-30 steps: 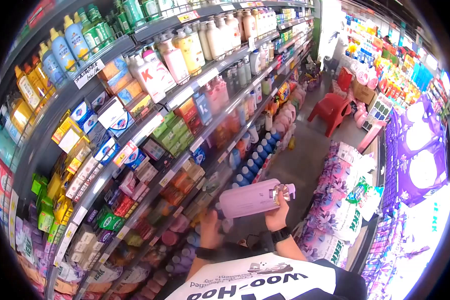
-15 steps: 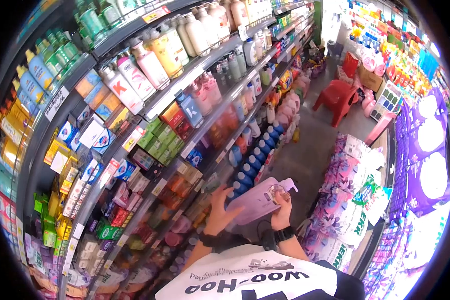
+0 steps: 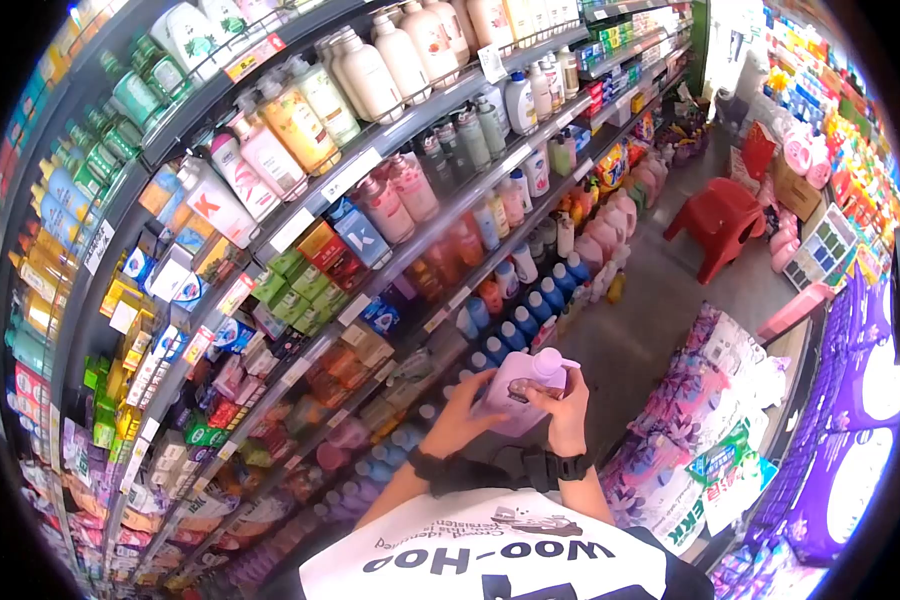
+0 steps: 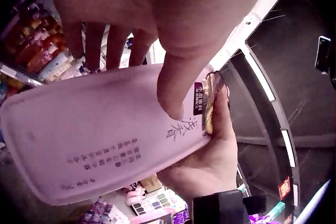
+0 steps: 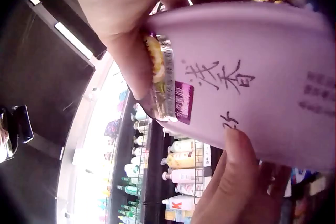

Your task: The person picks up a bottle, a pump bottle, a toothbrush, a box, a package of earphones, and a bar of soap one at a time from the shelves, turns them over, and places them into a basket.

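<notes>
A lilac pump bottle (image 3: 515,415) is held tilted in front of the shirt, its pump top (image 3: 550,362) towards the far side. My right hand (image 3: 567,415) grips it close to the neck, the thumb over a gold-and-purple label (image 5: 182,103). My left hand (image 3: 460,415) holds the body from the other side. In the left wrist view, the left thumb lies across the lilac face (image 4: 89,129) beside dark printed characters, and the other fingers pass behind the bottle. The right wrist view shows the left thumb (image 5: 239,150) at the lower edge.
Tall shelves (image 3: 370,165) packed with bottles and boxes run along the left. Blue-capped bottles (image 3: 525,320) line the low shelf. A red plastic chair (image 3: 715,225) stands in the aisle (image 3: 635,325). Floral packs (image 3: 680,420) are stacked at the right, near purple packs (image 3: 860,400).
The left hand has come onto the bottle's body. The bottle has turned from lying sideways to pointing its pump top away. The head view has shifted along the shelves.
</notes>
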Motion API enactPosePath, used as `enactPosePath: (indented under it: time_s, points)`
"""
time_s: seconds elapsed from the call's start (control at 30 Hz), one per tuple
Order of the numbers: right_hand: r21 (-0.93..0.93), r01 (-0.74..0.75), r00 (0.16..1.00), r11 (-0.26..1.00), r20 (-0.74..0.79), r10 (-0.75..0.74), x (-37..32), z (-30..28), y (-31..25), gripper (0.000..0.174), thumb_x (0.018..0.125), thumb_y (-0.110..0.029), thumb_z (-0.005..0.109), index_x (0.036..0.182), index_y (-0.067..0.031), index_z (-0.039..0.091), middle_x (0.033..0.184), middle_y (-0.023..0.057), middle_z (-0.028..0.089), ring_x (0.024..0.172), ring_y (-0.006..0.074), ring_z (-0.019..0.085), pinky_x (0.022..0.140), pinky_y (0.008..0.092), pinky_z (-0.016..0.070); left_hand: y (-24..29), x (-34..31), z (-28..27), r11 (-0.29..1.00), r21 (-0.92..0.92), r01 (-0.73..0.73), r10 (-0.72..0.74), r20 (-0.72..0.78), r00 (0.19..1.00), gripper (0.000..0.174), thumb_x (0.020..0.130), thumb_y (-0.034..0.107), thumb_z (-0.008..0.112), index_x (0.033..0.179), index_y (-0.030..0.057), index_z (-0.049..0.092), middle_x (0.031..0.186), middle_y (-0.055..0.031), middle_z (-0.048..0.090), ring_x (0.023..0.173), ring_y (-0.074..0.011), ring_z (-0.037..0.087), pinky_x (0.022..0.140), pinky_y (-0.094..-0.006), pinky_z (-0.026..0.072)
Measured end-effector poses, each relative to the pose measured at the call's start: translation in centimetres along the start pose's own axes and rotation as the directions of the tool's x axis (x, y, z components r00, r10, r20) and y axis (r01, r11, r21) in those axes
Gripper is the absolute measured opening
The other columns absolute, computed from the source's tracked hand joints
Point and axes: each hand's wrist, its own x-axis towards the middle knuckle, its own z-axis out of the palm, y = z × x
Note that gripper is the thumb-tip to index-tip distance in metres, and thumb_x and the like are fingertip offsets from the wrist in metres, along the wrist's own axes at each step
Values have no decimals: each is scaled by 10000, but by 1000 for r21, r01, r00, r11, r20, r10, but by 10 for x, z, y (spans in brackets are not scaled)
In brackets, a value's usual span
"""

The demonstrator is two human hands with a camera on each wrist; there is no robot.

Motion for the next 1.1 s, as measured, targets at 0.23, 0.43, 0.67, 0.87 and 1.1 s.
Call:
enactPosePath:
  time_s: [0.23, 0.43, 0.67, 0.87, 1.1]
  points:
    - [34, -131, 990, 991, 57, 129, 34, -31, -3, 473, 647, -12, 702, 1068, 29, 491, 956, 99, 589, 806, 160, 603, 735, 255, 472, 23, 27, 22, 989, -114, 96, -98, -17, 995, 703, 719, 257, 720, 1285, 38, 365, 1222, -130, 476, 1143, -221, 444, 973, -330, 321]
    - [6, -167, 984, 986, 70, 166, 59, -28, -12, 433, 693, -71, 678, 1075, 34, 504, 946, 79, 590, 817, 142, 568, 764, 252, 436, 1, 47, 19, 965, -213, 154, -138, 88, 987, 678, 725, 260, 717, 1259, 11, 381, 1192, -131, 492, 1095, -201, 480, 946, -326, 362]
    - [-66, -194, 981, 979, 7, 195, 112, -32, -12, 458, 751, -226, 661, 1095, 25, 490, 960, 61, 578, 886, 137, 547, 826, 258, 396, -7, 100, 19, 957, -242, 160, -150, 60, 987, 594, 740, 248, 696, 1202, -9, 426, 1115, -129, 530, 1025, -202, 516, 898, -310, 391]
    - [-156, -213, 968, 964, 96, 230, 171, -30, -19, 410, 802, -228, 636, 1083, 33, 490, 960, 55, 565, 882, 112, 521, 801, 234, 397, -1, 149, 5, 955, -234, 182, -182, 23, 983, 540, 741, 265, 684, 1154, -9, 469, 1048, -142, 575, 959, -221, 559, 851, -307, 420]
    - [-88, -357, 930, 930, 61, 363, 194, -52, -6, 306, 854, -209, 575, 1064, 6, 516, 949, 28, 571, 850, 95, 525, 784, 231, 406, -20, 189, 13, 968, -119, 219, -225, -34, 974, 543, 718, 324, 693, 1092, -25, 512, 1028, -163, 585, 929, -261, 572, 826, -322, 435]
